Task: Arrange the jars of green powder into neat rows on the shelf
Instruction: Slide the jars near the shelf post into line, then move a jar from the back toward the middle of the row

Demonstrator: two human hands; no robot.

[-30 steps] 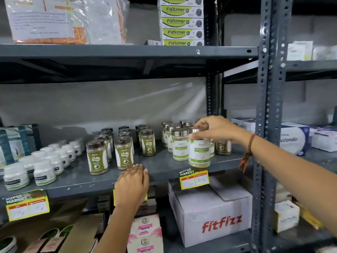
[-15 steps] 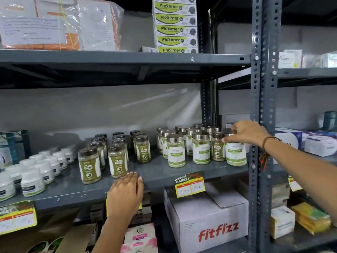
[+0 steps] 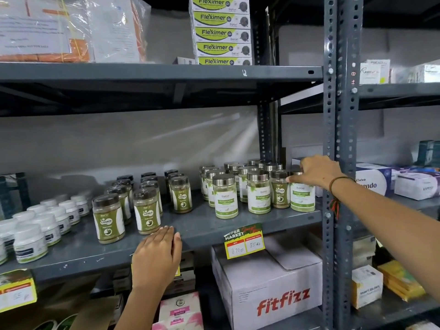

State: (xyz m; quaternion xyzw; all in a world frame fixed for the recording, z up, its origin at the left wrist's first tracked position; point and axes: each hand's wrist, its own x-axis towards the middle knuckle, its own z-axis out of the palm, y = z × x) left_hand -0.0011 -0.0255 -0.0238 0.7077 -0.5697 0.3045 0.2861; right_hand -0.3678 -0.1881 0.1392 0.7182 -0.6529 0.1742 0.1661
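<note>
Your right hand (image 3: 316,172) has its fingers clamped on the lid of the far-right silver-lidded jar (image 3: 302,196) beside the upright post (image 3: 333,163), left hand (image 3: 157,256) flat on the shelf (image 3: 202,227) edge, fingers together; shove sideways and you'll likely topple the brown-lidded jar (image 3: 279,191) touching it.

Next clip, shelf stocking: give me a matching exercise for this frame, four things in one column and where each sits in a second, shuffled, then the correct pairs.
Things:
1. Right hand
2. Left hand
3. Fleximer boxes
4. Fitfizz carton

Places:
A. Stacked on the top shelf
B. Below the jar shelf, under the price tag
C. Flat on the front edge of the jar shelf
D. On the lid of the rightmost silver-lidded jar

Pairs: 1-D, 2-C, 3-A, 4-B
</note>
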